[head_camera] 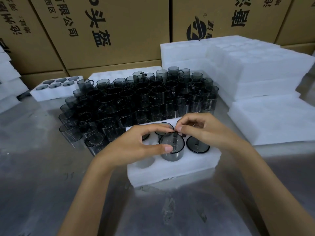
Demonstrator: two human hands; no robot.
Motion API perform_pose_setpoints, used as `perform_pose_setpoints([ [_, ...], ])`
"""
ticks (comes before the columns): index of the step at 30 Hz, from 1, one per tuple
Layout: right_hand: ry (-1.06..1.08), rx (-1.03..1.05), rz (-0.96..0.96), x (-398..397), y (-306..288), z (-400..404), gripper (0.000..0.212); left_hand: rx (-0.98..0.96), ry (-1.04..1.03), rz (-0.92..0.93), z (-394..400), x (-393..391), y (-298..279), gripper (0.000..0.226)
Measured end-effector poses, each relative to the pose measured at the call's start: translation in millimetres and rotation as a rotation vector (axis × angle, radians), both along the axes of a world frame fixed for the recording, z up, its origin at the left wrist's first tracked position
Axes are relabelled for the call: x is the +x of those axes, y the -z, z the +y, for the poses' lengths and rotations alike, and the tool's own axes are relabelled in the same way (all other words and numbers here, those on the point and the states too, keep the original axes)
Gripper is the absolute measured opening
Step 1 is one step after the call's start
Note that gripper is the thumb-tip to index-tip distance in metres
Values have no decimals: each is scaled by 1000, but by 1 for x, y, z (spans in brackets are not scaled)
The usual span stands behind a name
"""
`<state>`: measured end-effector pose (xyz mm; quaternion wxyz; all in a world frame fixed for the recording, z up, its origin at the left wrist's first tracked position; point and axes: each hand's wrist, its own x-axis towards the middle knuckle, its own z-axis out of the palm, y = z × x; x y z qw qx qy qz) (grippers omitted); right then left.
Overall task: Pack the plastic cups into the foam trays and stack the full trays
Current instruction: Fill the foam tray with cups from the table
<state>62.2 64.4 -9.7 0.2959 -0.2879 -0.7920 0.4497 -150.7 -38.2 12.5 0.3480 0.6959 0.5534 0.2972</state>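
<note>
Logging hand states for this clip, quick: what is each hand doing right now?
Left hand: grips the smoky cup by its rim, over the foam tray.
Right hand: fingers pinch at the same cup's far rim.

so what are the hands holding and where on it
Both hands hold one cup: left hand pinches its rim, right hand pinches the far rim.

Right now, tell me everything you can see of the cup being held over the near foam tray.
The held cup is smoky grey, see-through plastic, cylindrical with a dark round rim, mouth up and about upright. Its base sits partly down in the middle front pocket of the near foam tray. The left hand grips it, thumb on the near rim, fingers at the far rim. The right hand pinches at its far edge, where the handle seems to be, mostly hidden.
</note>
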Motion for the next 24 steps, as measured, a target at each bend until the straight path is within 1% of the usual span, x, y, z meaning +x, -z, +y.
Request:
perform_pose_setpoints([
  [2,-17,23,-36,1,1,-1,2,11,-3,22,1,0,2,49],
  [4,-10,86,-109,1,4,0,8,17,-28,88,2,1,5,52],
  [7,41,206,-271,2,8,2,22,-44,-72,189,3,3,9,60],
  [9,82,264,-351,2,8,3,32,-80,-87,211,4,4,12,67],
  [12,115,276,-369,3,9,4,50,-112,-111,209,6,3,15,79],
  [13,114,261,-366,3,9,4,55,-111,-110,208,6,2,15,79],
  [17,124,146,-372,4,11,6,63,-32,-111,204,7,-3,17,75],
  [20,116,85,-360,5,13,7,71,79,-211,235,9,-14,20,68],
  [22,118,114,-338,3,14,7,72,97,-268,246,12,-22,24,57],
  [24,128,198,-357,0,15,5,73,85,-288,224,15,-23,28,49],
])
